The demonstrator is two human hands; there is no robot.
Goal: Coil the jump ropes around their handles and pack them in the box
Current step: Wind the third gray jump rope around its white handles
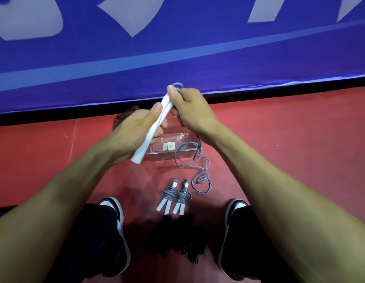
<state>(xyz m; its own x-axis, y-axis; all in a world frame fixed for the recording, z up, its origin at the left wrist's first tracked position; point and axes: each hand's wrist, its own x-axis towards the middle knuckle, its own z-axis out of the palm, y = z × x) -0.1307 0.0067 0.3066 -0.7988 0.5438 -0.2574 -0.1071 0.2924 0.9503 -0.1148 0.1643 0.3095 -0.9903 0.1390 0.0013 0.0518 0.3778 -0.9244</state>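
Note:
My left hand grips a pair of white jump-rope handles held together, tilted up to the right. At their top end my right hand pinches the grey rope. The rest of that grey rope hangs down past my right wrist and lies in loose loops on the red floor. Below my hands a clear plastic box stands on the floor, with two small tan squares inside. Two coiled jump ropes with white handles lie side by side between my feet.
A blue banner with pale lettering runs across the back, above a black strip. My two black-and-white shoes stand left and right on the red floor. A dark bundle lies in shadow near my feet.

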